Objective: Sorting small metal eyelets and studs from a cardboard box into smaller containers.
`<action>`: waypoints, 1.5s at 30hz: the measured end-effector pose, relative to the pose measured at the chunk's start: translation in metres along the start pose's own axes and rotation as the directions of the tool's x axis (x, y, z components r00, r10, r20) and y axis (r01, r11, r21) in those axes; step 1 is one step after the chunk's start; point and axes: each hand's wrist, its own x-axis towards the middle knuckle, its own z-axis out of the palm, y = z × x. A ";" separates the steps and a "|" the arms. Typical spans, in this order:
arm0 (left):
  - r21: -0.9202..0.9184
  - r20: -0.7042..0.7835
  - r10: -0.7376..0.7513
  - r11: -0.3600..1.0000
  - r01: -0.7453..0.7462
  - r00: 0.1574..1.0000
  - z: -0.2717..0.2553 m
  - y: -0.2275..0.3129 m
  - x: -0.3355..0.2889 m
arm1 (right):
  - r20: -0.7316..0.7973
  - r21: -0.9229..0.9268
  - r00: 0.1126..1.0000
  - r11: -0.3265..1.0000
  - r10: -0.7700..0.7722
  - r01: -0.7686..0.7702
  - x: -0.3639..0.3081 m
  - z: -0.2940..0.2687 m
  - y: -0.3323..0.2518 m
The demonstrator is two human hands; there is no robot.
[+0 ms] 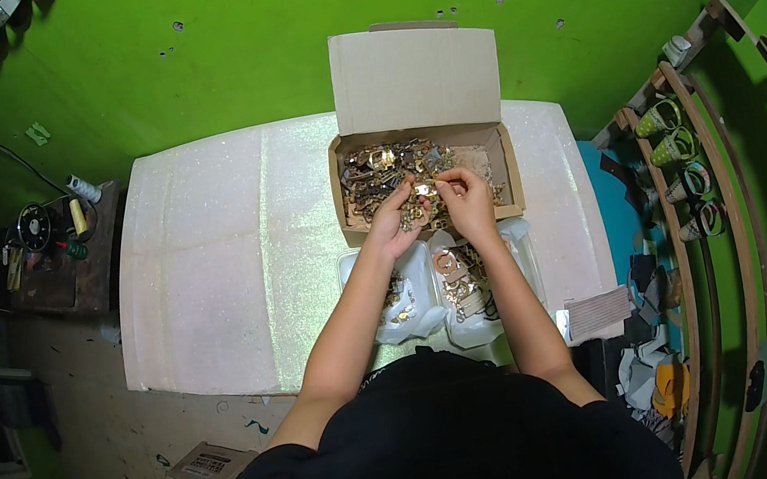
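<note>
On the left of the cardboard box (508,168), the worktop (194,261) is offering you a wide free passage; on the right, the strip is running narrower. Behind, the raised lid (418,79) is blocking your way. In front, the left white tray (421,284) and the right white tray (525,261) are standing close, occupying your near side.

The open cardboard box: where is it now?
In the head view, the cardboard box stands right of centre on the pale table, near the green wall, the left hand and right hand over it.
</note>
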 end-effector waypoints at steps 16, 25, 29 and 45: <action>0.091 -0.002 0.050 0.995 -0.049 0.999 0.003 -0.003 -0.002 | -0.085 0.039 0.995 0.998 -0.055 0.059 -0.003 0.002 -0.006; 0.058 0.013 -0.011 0.998 0.011 1.000 0.012 0.000 -0.004 | -0.033 0.245 0.999 0.969 -0.022 0.030 -0.003 0.004 0.015; 0.051 -0.014 0.009 0.999 -0.009 1.000 0.005 -0.001 0.001 | 0.016 0.226 0.996 0.971 -0.088 0.082 -0.004 0.005 0.023; 0.122 -0.001 -0.067 0.990 0.066 0.998 -0.004 -0.004 0.003 | 0.230 -0.009 0.970 0.997 0.074 -0.074 0.001 0.000 0.026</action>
